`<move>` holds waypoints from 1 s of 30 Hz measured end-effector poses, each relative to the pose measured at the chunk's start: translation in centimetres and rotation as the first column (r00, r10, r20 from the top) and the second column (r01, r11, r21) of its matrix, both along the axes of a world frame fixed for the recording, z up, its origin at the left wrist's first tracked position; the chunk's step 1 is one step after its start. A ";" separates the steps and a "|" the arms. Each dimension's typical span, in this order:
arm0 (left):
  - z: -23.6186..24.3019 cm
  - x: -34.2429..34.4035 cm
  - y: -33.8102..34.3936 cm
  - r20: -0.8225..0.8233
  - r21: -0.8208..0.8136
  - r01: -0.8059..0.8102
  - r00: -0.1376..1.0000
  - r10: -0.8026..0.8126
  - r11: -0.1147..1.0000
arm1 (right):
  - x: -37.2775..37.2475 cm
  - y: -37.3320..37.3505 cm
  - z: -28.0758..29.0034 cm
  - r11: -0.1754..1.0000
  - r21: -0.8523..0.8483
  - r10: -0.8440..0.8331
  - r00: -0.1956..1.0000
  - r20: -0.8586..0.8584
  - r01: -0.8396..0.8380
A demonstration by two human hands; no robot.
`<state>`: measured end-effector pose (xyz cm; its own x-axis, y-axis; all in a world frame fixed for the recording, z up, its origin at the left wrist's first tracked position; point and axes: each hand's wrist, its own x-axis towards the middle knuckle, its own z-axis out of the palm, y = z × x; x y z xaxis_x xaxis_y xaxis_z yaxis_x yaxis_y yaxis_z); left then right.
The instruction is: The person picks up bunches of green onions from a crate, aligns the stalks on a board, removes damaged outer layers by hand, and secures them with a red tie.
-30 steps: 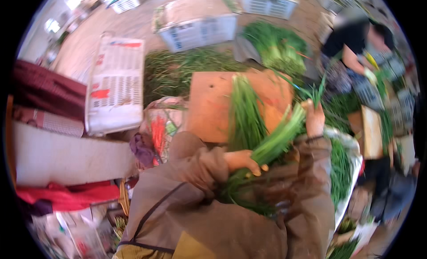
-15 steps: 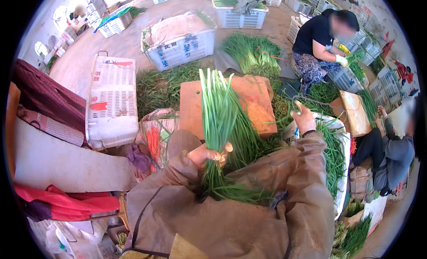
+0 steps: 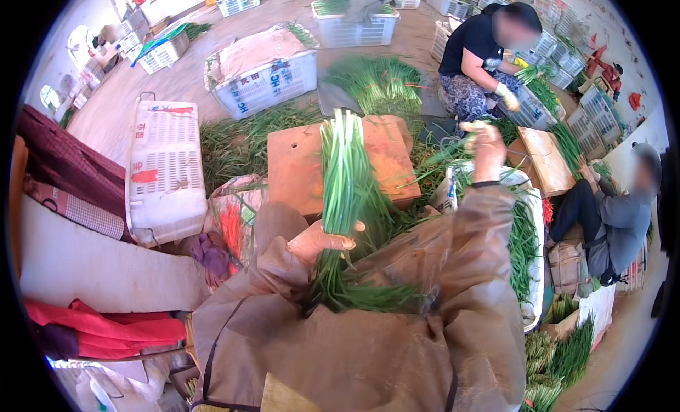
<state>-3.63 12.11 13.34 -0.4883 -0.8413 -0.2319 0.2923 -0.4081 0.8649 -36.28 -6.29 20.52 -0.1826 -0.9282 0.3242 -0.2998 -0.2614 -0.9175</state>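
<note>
Bunch of green stalks (image 3: 345, 171) is clamped in grip of L hand (image 3: 316, 242), pale ends up, seen over orange-brown surface (image 3: 294, 175). R hand (image 3: 489, 151) is raised nr white crate (image 3: 538, 270); its grip is blurred, can't tell if closed. Rm floor (image 3: 170, 86) is strewn w/ greens (image 3: 241, 139) & crates (image 3: 358, 33); 2 people (image 3: 464, 61) are seated at R.

The person wears a loose, brown smock (image 3: 333, 348) of thin, slightly shiny, creased material. Its long, baggy left sleeve (image 3: 278, 265) and right sleeve (image 3: 482, 253) bunch into soft folds. A narrow dark band (image 3: 486, 184) edges the right cuff. Thin dark trim runs down the smock's sides, and a tan patch (image 3: 290, 394) shows at the bottom. Both hands are bare.
</note>
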 end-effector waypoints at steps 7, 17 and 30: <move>0.1 -1.8 0.1 0.422 -0.185 -0.286 0.841 0.339 0.940 | 2.1 1.6 -2.6 0.912 0.337 0.380 0.794 -0.474 -0.235; -0.4 -6.2 -2.4 0.862 -0.494 0.020 0.144 0.486 0.869 | 11.1 4.0 0.0 0.824 0.035 0.420 0.651 0.632 -0.565; 15.2 1.0 -6.9 0.241 -0.781 -0.174 0.802 0.547 0.599 | 8.7 3.3 11.2 0.678 -0.325 0.735 0.589 0.336 -0.660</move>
